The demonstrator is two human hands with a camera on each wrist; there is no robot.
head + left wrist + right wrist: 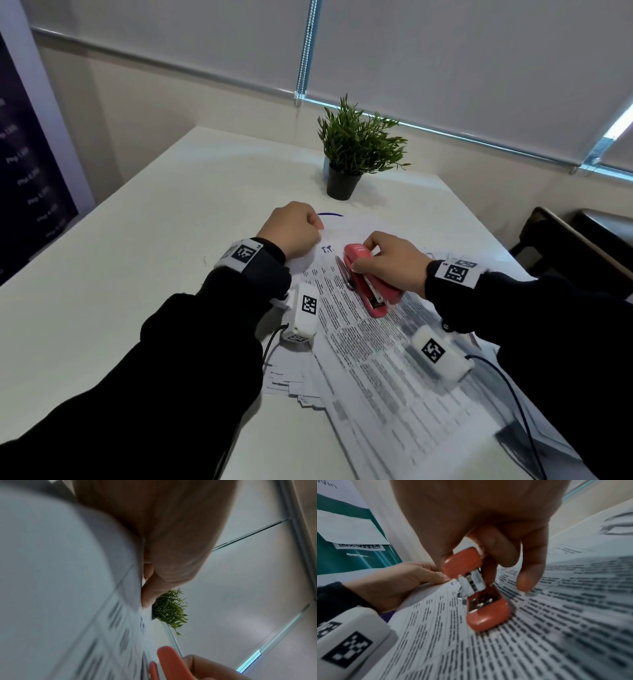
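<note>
Head view: right hand (390, 263) grips the red stapler (373, 294), fingers curled over its top. The stapler rests on the printed sheets (359, 342), in front of the potted plant (356, 150). Left hand (291, 229), front-left of the plant, pinches the sheets' corner.

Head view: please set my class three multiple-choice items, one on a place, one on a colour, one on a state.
1. Where is the plant? A. on the far side of the table B. on the floor C. on a chair
2. The stapler is: A. blue B. red C. black
3. The right grip: A. holds the stapler B. lies flat C. hangs empty
Key: 1 A, its pot stands on the far tabletop; 2 B, its body is coral red; 3 A, it curls round the stapler on the papers.
</note>
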